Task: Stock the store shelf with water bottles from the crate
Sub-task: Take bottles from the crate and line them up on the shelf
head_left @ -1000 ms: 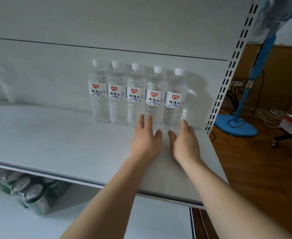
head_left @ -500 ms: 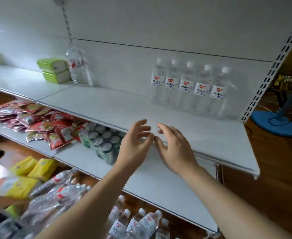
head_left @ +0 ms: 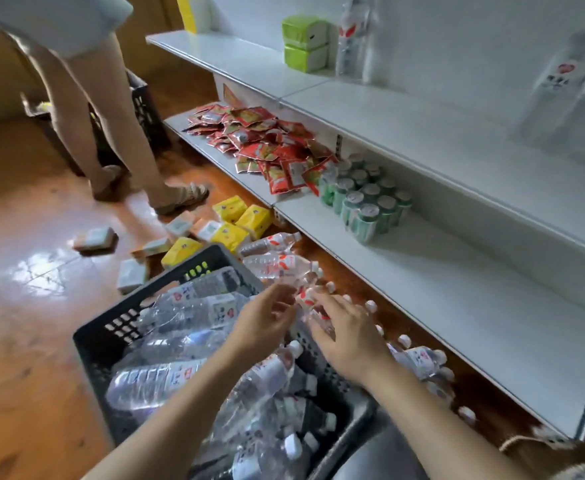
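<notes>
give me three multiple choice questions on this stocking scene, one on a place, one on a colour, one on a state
1. Where does the pack of green cans stand?
A. On the floor
B. On the lower shelf, right of the red packets
C. In the crate

2. What colour is the crate with the water bottles?
A. Black
B. Blue
C. White

3. What are the two hands doing?
A. Resting flat on the upper shelf
B. Hanging at the person's sides
C. Reaching over the crate's far edge toward a water bottle

Answers:
1. B: the cans sit on the lower shelf, just right of the heap of red packets.
2. A: its perforated walls are black.
3. C: the left hand and right hand meet at a water bottle by the crate's far edge; whether they grip it is too blurred to tell.
</notes>
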Action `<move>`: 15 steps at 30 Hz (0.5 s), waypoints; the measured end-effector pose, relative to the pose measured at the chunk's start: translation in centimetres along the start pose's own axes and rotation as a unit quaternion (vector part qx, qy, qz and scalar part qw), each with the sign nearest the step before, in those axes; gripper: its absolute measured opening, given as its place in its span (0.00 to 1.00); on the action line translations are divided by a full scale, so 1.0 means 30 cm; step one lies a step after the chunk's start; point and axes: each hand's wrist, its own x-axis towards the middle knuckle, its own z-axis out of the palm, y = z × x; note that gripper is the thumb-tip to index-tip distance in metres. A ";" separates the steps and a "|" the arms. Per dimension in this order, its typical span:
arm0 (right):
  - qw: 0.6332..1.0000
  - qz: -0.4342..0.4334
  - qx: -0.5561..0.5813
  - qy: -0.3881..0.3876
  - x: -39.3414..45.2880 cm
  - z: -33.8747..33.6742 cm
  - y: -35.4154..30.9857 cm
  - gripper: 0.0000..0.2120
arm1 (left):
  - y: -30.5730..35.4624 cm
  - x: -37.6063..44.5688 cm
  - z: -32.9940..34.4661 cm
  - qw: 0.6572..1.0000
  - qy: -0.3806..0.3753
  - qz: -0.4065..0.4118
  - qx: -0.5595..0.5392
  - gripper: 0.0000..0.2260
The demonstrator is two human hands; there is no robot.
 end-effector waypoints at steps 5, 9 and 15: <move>0.989 0.049 0.047 -0.131 -0.024 0.195 -0.069 0.26 | -0.188 -0.116 -0.108 0.981 0.052 -0.062 0.174 0.14; 0.973 0.080 0.064 -0.206 -0.030 0.305 -0.118 0.29 | -0.314 -0.214 -0.181 0.958 -0.036 -0.125 0.254 0.14; 0.949 0.057 0.038 -0.307 -0.035 0.451 -0.223 0.34 | -0.407 -0.280 -0.286 0.945 -0.130 -0.112 0.279 0.27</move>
